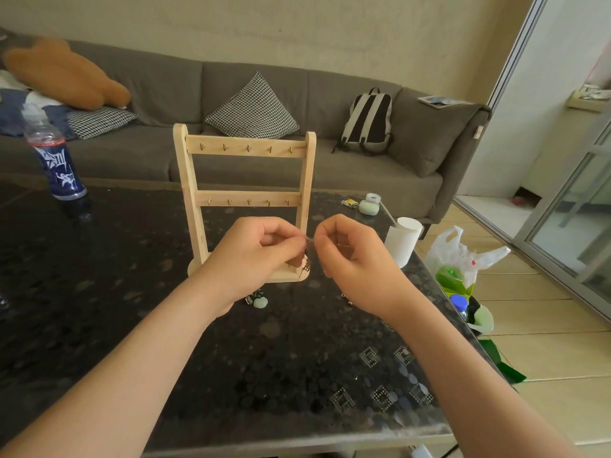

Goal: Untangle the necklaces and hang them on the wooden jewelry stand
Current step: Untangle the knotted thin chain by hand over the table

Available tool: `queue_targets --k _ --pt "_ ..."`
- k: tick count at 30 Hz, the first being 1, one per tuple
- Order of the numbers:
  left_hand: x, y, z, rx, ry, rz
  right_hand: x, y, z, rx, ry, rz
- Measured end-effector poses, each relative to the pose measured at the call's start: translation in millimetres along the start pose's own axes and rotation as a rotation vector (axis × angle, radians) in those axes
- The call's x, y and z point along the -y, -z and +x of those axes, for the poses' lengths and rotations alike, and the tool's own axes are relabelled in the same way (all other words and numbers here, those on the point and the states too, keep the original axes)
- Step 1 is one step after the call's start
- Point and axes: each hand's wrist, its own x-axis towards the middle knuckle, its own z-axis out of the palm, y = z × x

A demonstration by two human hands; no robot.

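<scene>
The wooden jewelry stand (244, 150) stands upright on the dark table (99, 292), with two bars of small hooks, all bare. In front of its base my left hand (251, 252) and my right hand (347, 249) are raised close together, fingertips almost touching. Both pinch a thin silver necklace chain (309, 240) between them, and a small pendant dangles below it near the stand's base. A pale green pendant (260, 301) with tangled chain lies on the table below my left wrist. More small metal pieces (347, 299) lie beside my right wrist.
A blue plastic bottle (59, 166) stands at the far left of the table. A white paper cup (403, 239) and a small green case (369, 206) sit near the right edge. A plastic bag (463, 259) lies on the floor beyond it. A grey sofa (297, 153) runs behind.
</scene>
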Motion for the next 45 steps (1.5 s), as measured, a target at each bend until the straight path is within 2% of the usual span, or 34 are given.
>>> queue_targets --k 4,10,16,21,32,39,45 --pt "3 -3 4 -0.024 0.044 -0.015 5 2 -1 0.012 -0.057 0.03" --pt "4 -1 4 -0.015 0.017 0.001 10 5 -2 -0.016 -0.148 0.141" --pt "3 -2 5 -0.08 0.025 -0.005 10 5 -2 0.027 -0.201 0.205" --pt "6 -1 5 -0.113 -0.028 -0.007 14 2 -2 0.044 -0.19 0.207" --pt "6 2 3 -0.09 -0.142 0.042 10 -2 -1 -0.04 -0.185 0.243" --pt "4 1 3 -0.107 -0.099 -0.005 9 -1 -2 -0.096 -0.144 0.253" --pt "-2 2 0 -0.017 -0.034 -0.161 10 -1 -2 -0.115 -0.159 0.271"
